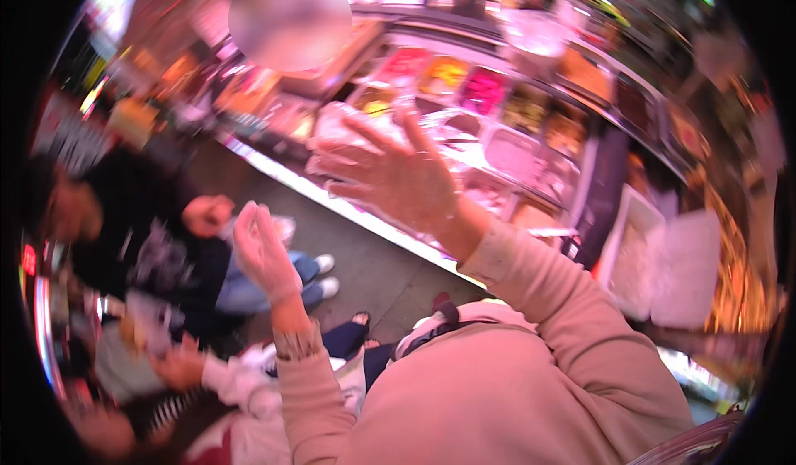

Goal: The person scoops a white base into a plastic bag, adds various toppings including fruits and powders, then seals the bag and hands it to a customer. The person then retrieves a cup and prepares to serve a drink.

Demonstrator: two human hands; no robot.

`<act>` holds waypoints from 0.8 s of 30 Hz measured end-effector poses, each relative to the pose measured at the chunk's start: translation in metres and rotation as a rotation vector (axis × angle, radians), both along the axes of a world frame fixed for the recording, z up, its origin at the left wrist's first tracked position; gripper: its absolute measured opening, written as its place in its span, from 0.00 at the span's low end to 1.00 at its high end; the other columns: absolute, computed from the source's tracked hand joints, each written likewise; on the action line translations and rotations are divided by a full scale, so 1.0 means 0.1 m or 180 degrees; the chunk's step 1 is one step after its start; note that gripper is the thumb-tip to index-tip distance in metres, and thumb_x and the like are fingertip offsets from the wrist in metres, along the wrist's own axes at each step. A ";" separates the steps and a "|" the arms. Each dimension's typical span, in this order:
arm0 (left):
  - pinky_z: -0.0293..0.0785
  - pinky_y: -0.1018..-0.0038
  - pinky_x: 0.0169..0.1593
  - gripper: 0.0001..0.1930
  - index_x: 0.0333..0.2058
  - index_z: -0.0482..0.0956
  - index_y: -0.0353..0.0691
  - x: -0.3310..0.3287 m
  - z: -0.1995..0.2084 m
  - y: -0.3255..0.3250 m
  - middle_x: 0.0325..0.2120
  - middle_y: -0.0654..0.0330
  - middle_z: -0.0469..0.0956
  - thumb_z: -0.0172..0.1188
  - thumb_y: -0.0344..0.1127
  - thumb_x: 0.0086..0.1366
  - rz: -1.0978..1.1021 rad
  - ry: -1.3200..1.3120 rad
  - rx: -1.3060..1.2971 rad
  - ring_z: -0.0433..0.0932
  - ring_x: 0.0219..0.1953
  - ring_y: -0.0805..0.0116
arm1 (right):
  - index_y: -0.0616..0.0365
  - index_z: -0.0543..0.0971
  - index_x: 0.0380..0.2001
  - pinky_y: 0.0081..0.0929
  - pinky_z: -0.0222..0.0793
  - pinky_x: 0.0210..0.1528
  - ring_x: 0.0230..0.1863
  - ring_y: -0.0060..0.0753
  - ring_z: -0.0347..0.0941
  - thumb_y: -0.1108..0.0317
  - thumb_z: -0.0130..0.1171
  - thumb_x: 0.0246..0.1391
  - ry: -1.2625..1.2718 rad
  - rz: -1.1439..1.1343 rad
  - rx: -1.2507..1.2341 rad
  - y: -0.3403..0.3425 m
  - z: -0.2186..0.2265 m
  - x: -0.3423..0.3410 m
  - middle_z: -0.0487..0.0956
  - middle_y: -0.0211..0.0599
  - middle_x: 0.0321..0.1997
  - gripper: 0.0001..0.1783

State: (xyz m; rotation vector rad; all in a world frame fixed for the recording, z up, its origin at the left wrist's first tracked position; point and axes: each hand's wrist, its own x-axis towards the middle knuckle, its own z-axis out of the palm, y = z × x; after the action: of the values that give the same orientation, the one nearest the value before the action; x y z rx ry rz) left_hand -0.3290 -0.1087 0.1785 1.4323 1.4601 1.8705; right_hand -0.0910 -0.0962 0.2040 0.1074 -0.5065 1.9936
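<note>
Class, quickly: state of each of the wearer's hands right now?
Left hand: bunched; open or closed can't be told.
Right hand: open, spread wide.

the wearer's two hands [402, 175] [267, 254], one open white box [686, 270], one tray of magenta food [482, 91]

From my remote seat I'm looking into a food stall or shop: at one o'clock a lit counter [274, 167] is holding compartments of yellow food [446, 75] and magenta food [482, 92]. At three o'clock a white foam box [692, 258] is lying open, and people [133, 216] are gathering around nine o'clock.
</note>
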 end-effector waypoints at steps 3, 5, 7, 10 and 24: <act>0.76 0.63 0.45 0.09 0.42 0.79 0.37 0.86 0.20 -0.39 0.37 0.55 0.80 0.68 0.30 0.66 -0.0951 0.2178 0.1366 0.78 0.37 0.58 | 0.42 0.61 0.75 0.48 0.54 0.72 0.73 0.46 0.62 0.29 0.36 0.69 -0.0622 -0.0958 -0.0438 -0.06 -0.05 0.21 0.64 0.43 0.77 0.42; 0.76 0.60 0.44 0.19 0.45 0.78 0.40 1.51 0.12 -0.57 0.34 0.57 0.77 0.75 0.32 0.57 -0.2252 0.1922 0.1404 0.78 0.36 0.54 | 0.42 0.60 0.76 0.44 0.55 0.69 0.70 0.41 0.65 0.26 0.42 0.65 -0.0971 -0.1769 -0.0656 -0.09 -0.27 0.47 0.65 0.41 0.76 0.46; 0.75 0.64 0.42 0.21 0.47 0.77 0.40 1.95 -0.18 -0.69 0.36 0.57 0.77 0.74 0.29 0.56 -0.2597 0.1638 0.1130 0.77 0.35 0.59 | 0.43 0.60 0.76 0.41 0.54 0.69 0.70 0.38 0.65 0.25 0.44 0.63 -0.1078 -0.2244 -0.0847 -0.39 -0.38 0.87 0.65 0.40 0.76 0.48; 0.73 0.72 0.41 0.14 0.46 0.75 0.37 2.43 -0.49 -0.81 0.38 0.59 0.75 0.68 0.26 0.63 -0.3550 0.1149 0.0758 0.74 0.35 0.67 | 0.42 0.61 0.76 0.35 0.61 0.65 0.67 0.34 0.67 0.31 0.48 0.66 -0.1090 -0.3139 -0.1285 -0.77 -0.70 1.42 0.67 0.39 0.74 0.43; 0.78 0.62 0.35 0.12 0.42 0.78 0.38 3.91 -0.42 -1.97 0.33 0.52 0.80 0.63 0.20 0.59 -0.6920 0.1644 0.1469 0.81 0.32 0.51 | 0.58 0.54 0.76 0.41 0.50 0.77 0.77 0.40 0.58 0.43 0.48 0.72 -0.2236 -0.4980 -0.1397 -3.29 -1.05 2.36 0.59 0.41 0.79 0.41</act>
State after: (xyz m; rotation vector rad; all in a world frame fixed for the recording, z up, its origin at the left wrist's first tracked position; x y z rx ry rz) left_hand 0.0625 -0.3053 0.1369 2.0523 -0.7617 0.2667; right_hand 0.1454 -0.4247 0.0994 -0.9936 -0.3448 0.4810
